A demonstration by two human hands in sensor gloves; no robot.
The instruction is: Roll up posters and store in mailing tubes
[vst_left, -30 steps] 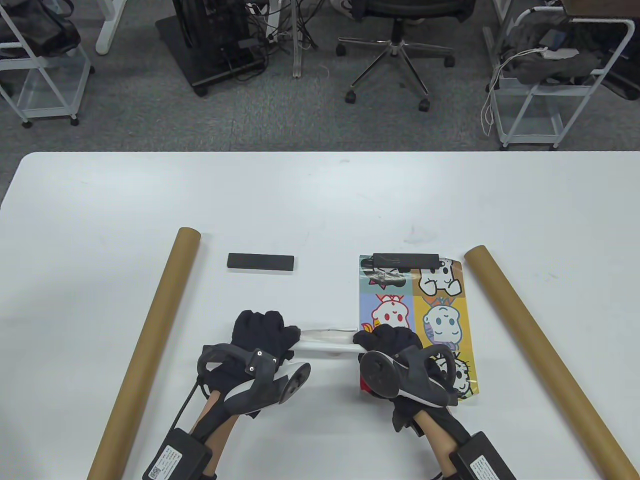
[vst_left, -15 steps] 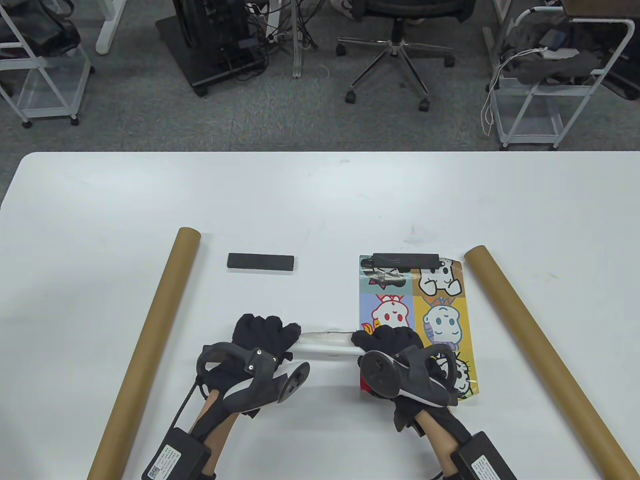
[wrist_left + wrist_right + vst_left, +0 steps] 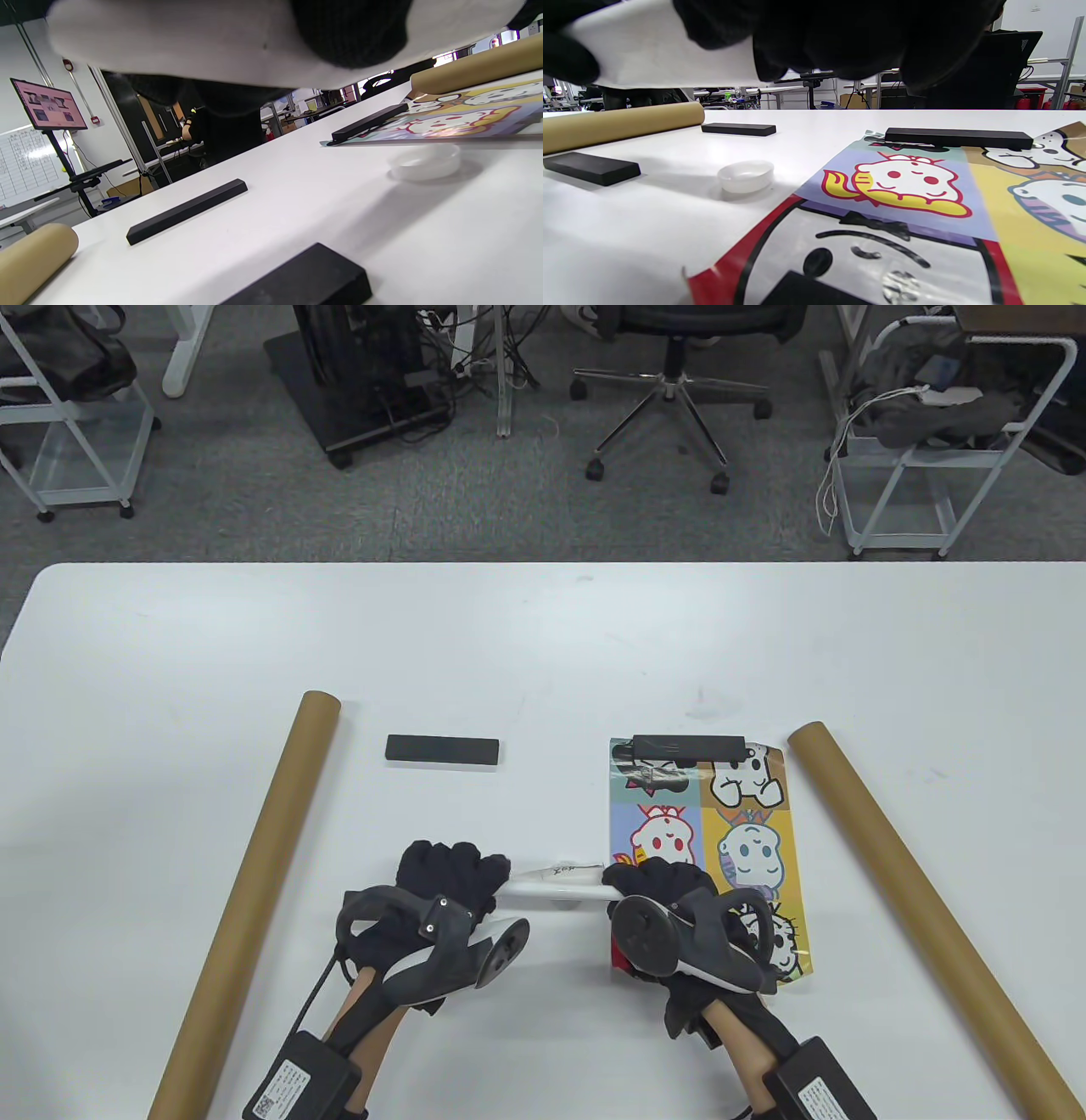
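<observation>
Near table edge, centre: both gloved hands hold one rolled white poster (image 3: 556,881) off the surface, roll lying left to right.
Left hand (image 3: 445,875): fingers curled around the roll's left end; the left wrist view shows white paper under a dark fingertip.
Right hand (image 3: 666,886): fingers wrapped around the roll's right end, hovering over the near part of the flat cartoon poster (image 3: 702,831).
Roll state: tight and thin, with a loose edge showing on top near its middle. Judged rolled, not yet in a tube.
Left tube (image 3: 254,891): brown mailing tube to the left, running near to far, apart from the hands.
Right tube (image 3: 916,899): second tube, just right of the cartoon poster.
Weights: one black bar (image 3: 441,749) lies bare on the table toward the far side; another (image 3: 689,746) pins the cartoon poster's far edge; a third block (image 3: 591,168) sits under the roll.
Small item: white shallow cap (image 3: 745,175) on the table beneath the roll, probably a tube end cap.
Doing the step well: keep both grips snug so the loose edge does not spring open. Free one end, line that end up with a tube mouth, then feed it straight along the tube's axis.
Risk: crushing the thin roll, or letting it unwind wider than the tube.
</observation>
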